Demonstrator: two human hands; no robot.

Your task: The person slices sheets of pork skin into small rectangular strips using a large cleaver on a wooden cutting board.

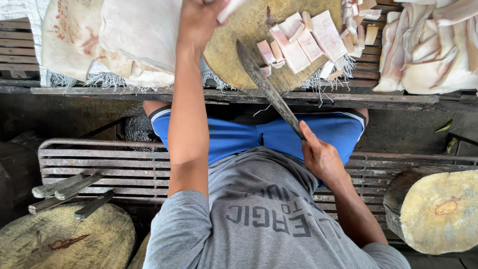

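While the long dark knife (269, 89) lies slanted across the edge of the round wooden chopping block (249, 35), its tip rests on the block just beside a cluster of pale, pink-streaked cut pieces of pork fat (301, 42). The right hand (321, 157) is wrapped tight around the knife's handle, low in the view, above the person's blue shorts (239, 134). The left hand (199, 20) reaches up over the block's near-left side, fingers curled around a pale strip at the top edge of the view; how firmly it grips cannot be made out. The left forearm crosses in front of a large white slab of fat (142, 35) that lies on a stained sack with a frayed hem (69, 45). More small cut pieces (356, 25) are heaped to the right of the block, and beyond them lies a pile of big pale slabs (433, 47). All of this sits on a dark slatted wooden bench (378, 97). The person wears a grey printed T-shirt (264, 219) and sits on a slatted metal seat (124, 164). At lower left, several spare knives (69, 192) rest with their handles toward a second round block (59, 239); a third round block (438, 211) stands at lower right.
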